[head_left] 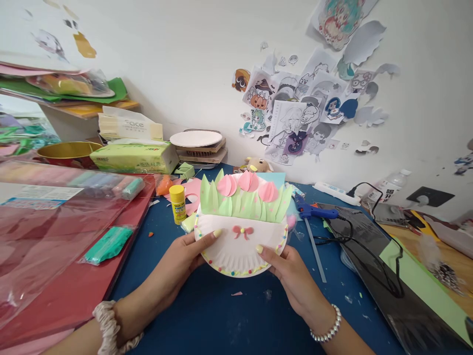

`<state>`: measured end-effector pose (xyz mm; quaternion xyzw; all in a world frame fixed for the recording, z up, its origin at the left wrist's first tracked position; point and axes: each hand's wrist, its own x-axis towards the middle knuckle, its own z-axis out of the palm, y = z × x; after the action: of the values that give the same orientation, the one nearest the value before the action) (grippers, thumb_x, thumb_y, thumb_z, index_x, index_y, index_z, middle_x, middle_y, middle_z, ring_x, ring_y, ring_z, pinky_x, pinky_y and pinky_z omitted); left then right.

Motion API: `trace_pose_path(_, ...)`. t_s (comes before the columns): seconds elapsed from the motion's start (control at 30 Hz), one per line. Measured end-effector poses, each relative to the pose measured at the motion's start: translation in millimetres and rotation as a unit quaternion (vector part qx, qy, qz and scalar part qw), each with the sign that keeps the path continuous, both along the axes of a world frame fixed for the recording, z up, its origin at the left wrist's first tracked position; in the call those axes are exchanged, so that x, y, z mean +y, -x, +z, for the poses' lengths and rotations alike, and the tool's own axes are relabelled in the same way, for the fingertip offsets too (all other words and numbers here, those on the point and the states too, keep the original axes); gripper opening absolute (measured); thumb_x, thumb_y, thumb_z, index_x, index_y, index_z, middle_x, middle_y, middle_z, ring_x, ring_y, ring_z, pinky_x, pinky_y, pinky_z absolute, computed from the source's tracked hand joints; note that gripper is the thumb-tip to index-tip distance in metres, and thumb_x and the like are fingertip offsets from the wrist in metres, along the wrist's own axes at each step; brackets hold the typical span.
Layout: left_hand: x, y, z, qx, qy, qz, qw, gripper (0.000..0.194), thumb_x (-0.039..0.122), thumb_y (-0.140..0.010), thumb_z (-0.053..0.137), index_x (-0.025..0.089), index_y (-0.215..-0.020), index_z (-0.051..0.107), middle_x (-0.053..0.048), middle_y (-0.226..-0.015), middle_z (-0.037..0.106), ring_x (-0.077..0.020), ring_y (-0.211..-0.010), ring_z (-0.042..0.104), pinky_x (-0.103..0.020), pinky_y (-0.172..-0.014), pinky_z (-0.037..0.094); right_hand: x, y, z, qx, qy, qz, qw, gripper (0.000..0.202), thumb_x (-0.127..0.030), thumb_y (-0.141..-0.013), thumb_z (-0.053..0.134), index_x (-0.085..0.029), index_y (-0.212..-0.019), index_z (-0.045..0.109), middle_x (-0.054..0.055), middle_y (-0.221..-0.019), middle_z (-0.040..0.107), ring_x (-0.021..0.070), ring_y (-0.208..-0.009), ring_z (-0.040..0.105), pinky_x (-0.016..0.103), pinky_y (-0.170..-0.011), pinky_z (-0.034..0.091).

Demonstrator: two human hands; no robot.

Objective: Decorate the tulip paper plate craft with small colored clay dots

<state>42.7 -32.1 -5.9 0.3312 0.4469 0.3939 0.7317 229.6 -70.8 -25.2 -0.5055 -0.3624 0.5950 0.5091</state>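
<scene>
Between my two hands is a paper plate craft point(236, 251), held up over the blue table. Its white front pocket carries a small red bow point(242, 231) and a rim of coloured dots. Green paper grass point(232, 204) and pink paper flowers point(248, 181) rise out of the pocket. My left hand point(190, 249) grips the plate's left edge, thumb on the front and fingers behind. On the lower right edge, my right hand point(286, 266) pinches it the same way. The fingers behind the plate are mostly hidden.
A yellow glue stick point(178, 204) stands left of the plate. To the right lie a blue glue gun point(316, 211) with its cord and a clear glue rod point(315, 251). A teal clay packet point(109, 245) rests on red sheets at left. Paper scraps dot the blue table point(221, 315).
</scene>
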Motion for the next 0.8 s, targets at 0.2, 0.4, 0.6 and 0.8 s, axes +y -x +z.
trace_pose_path(0.2,-1.2,-1.9,2.1,-0.004,0.003,0.011,1.000,0.022,0.021,-0.072,0.067,0.013,-0.093,0.068,-0.006,-0.091,0.073,-0.0199,-0.086,0.067,-0.021,-0.074,0.053,0.0,-1.0,1.2,-0.012,0.002,0.000,1.000,0.037,-0.037,-0.064,0.072,-0.016,-0.093,0.067,0.007,-0.095,0.070,0.0229,-0.090,0.063,0.033,-0.079,0.048)
trace_pose_path(0.4,-1.1,-1.5,2.0,-0.023,0.002,-0.001,1.000,0.021,0.021,-0.072,0.067,0.014,-0.091,0.069,-0.004,-0.089,0.073,-0.0181,-0.086,0.067,-0.019,-0.073,0.053,-0.7,-1.1,3.2,-0.009,0.008,-0.004,1.000,0.037,-0.037,-0.063,0.073,-0.017,-0.093,0.067,0.006,-0.096,0.070,0.0212,-0.090,0.062,0.032,-0.079,0.048)
trace_pose_path(0.6,-0.9,-0.7,0.6,-0.013,0.000,-0.006,1.000,0.024,0.024,-0.071,0.068,0.014,-0.093,0.069,-0.006,-0.090,0.073,-0.0197,-0.087,0.066,-0.021,-0.074,0.053,0.0,0.2,2.7,-0.001,0.005,-0.012,1.000,0.037,-0.036,-0.062,0.073,-0.017,-0.092,0.067,0.006,-0.094,0.070,0.0223,-0.091,0.062,0.033,-0.080,0.048)
trace_pose_path(0.8,-0.5,0.9,-2.5,-0.004,-0.002,-0.005,1.000,0.028,0.025,-0.070,0.068,0.013,-0.096,0.068,-0.007,-0.092,0.072,-0.0215,-0.090,0.066,-0.024,-0.079,0.052,1.1,-3.2,0.7,0.011,0.008,-0.026,1.000,0.038,-0.036,-0.059,0.075,-0.016,-0.090,0.066,0.007,-0.091,0.070,0.0240,-0.090,0.063,0.036,-0.081,0.047)
